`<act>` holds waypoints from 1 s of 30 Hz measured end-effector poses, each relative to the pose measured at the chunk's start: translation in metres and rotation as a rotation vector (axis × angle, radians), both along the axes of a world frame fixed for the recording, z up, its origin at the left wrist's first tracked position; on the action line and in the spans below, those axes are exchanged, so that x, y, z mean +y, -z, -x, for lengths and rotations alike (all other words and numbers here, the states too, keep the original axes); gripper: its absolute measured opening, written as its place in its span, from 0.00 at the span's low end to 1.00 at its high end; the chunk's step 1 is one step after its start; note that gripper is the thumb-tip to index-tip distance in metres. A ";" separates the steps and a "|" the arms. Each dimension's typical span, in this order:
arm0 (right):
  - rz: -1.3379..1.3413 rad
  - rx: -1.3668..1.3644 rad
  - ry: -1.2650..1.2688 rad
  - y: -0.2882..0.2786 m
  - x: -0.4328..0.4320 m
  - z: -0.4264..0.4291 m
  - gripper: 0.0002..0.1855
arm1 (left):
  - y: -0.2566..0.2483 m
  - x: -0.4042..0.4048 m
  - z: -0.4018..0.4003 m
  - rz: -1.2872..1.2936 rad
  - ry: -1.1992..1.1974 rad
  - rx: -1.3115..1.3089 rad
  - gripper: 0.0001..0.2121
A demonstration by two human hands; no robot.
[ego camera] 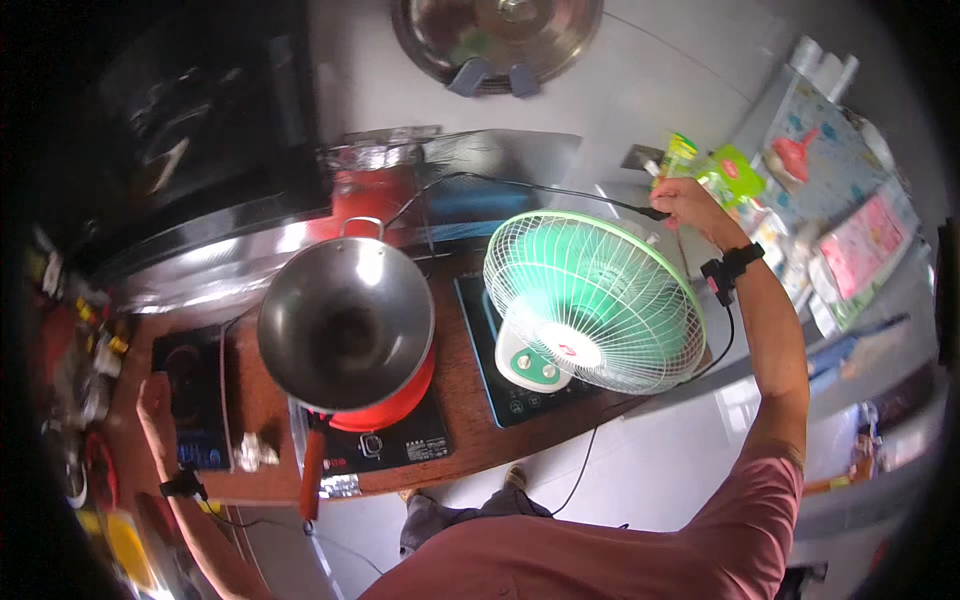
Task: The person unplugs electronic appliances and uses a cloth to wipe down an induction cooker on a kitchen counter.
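My right hand (681,204) is at the upper right, its fingers closed around the end of a black power cable (555,189) that runs along the back of the counter. A green and white electric fan (592,300) stands just below it, over a black induction cooker (480,337). My left hand (155,401) hovers or rests at the left side, beside another black cooktop (199,405); it looks empty, its finger spread unclear. Between the hands, a steel wok (345,322) sits on a red pot (397,405) above an induction cooker (420,442).
A large metal lid (499,37) hangs on the wall in grey holders. Bags and packets (731,176) crowd the right corner. A crumpled tissue (255,452) lies on the wooden counter (457,450). A thin cable (577,480) hangs down towards the floor.
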State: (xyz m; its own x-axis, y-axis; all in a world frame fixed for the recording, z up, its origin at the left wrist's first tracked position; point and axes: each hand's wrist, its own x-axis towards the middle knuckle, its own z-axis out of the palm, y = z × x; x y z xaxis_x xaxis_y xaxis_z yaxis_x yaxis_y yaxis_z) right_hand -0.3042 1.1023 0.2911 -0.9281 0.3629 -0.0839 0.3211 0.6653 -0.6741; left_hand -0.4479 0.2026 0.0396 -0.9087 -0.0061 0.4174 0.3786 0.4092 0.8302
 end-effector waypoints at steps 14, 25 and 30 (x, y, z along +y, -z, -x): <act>-0.065 -0.398 -0.183 0.107 0.054 0.031 0.11 | 0.058 0.153 -0.382 -0.400 -0.516 -0.342 0.10; 0.039 0.019 -0.039 0.142 0.185 0.031 0.06 | 0.148 0.227 -0.343 -0.827 -0.603 -0.599 0.14; -0.099 0.147 -0.112 0.145 0.230 0.040 0.09 | 0.178 0.140 -0.242 -1.023 -0.693 -0.360 0.12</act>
State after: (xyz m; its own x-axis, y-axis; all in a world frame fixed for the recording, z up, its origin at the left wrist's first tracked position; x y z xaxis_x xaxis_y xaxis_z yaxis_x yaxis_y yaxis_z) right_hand -0.3437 1.3326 0.1464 -0.9627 0.2564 0.0863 0.1443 0.7564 -0.6380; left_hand -0.2058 0.3422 -0.1383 -0.6474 -0.6899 -0.3238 0.0347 -0.4511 0.8918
